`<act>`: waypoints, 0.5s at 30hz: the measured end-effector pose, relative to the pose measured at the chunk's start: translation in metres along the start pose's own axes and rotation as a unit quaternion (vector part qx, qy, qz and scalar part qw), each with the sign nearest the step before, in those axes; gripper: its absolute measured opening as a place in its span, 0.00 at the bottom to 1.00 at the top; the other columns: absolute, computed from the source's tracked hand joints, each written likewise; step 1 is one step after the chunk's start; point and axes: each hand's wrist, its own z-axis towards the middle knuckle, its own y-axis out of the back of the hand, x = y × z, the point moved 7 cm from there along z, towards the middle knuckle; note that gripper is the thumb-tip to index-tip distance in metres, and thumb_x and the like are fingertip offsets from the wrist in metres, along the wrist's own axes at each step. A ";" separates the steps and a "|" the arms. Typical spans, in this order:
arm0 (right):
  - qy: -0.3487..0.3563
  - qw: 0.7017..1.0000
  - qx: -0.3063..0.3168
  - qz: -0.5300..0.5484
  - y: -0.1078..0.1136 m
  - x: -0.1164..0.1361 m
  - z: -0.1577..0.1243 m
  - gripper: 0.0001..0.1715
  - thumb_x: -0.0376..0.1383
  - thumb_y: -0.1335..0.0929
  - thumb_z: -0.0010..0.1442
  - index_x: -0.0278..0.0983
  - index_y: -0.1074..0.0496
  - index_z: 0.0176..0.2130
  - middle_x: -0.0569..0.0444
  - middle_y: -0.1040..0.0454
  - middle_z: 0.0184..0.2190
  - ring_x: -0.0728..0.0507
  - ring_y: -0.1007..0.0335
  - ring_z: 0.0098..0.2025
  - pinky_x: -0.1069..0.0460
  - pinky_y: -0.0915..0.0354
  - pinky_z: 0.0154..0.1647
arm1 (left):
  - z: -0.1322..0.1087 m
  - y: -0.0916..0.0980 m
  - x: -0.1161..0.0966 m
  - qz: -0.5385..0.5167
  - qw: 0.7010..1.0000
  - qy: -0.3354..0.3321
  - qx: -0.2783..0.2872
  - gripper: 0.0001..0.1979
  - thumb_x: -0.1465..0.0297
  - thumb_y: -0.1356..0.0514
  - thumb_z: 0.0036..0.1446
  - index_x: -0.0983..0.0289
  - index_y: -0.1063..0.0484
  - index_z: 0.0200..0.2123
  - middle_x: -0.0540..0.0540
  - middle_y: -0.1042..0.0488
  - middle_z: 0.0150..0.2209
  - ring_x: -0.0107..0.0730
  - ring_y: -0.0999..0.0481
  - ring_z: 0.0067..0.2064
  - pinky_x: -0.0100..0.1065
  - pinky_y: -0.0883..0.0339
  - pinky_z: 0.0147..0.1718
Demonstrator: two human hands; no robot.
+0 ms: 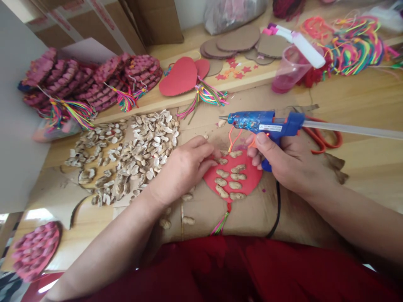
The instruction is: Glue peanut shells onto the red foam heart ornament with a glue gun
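Red heart (253, 176) lies near the table's (371, 167) front edge, probably for easy reach. Right hand (283, 157) wraps the glue gun's (252, 121) handle, nozzle (223, 118) likely angled clear of left hand (192, 157); left fingers bend over the heart's left edge, can't tell if pinching.

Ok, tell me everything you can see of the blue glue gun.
The glue gun has a blue, plastic-looking body, stained along the barrel, with a white label and a small orange-red light. Its metallic nozzle points left in the picture. A translucent stick extends from its rear; a dark cord shows below. The right hand grips its handle above the table.
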 end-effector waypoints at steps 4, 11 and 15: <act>0.002 1.000 -0.001 0.005 -0.001 0.001 0.001 0.27 0.59 0.32 0.67 0.40 0.25 0.35 0.53 0.25 0.29 0.48 0.30 0.26 0.50 0.32 0.26 | 0.000 -0.005 -0.001 0.017 1.000 -0.004 -0.015 0.06 0.74 0.37 0.66 0.62 0.19 0.43 0.54 0.23 0.40 0.31 0.21 0.40 0.32 0.27 0.42; 0.005 1.000 -0.004 0.019 -0.004 0.006 0.001 0.27 0.60 0.30 0.65 0.40 0.27 0.35 0.53 0.26 0.29 0.48 0.32 0.26 0.50 0.33 0.26 | -0.001 -0.013 -0.001 0.060 0.998 0.001 -0.006 0.07 0.71 0.38 0.68 0.60 0.18 0.44 0.54 0.24 0.39 0.31 0.22 0.39 0.31 0.29 0.39; 0.017 1.000 0.005 0.009 -0.004 0.006 0.002 0.27 0.59 0.31 0.67 0.40 0.27 0.34 0.53 0.26 0.29 0.48 0.31 0.26 0.51 0.33 0.25 | 0.000 -0.014 -0.002 0.079 0.997 -0.003 0.004 0.08 0.70 0.39 0.69 0.59 0.18 0.45 0.54 0.24 0.39 0.30 0.22 0.39 0.30 0.29 0.39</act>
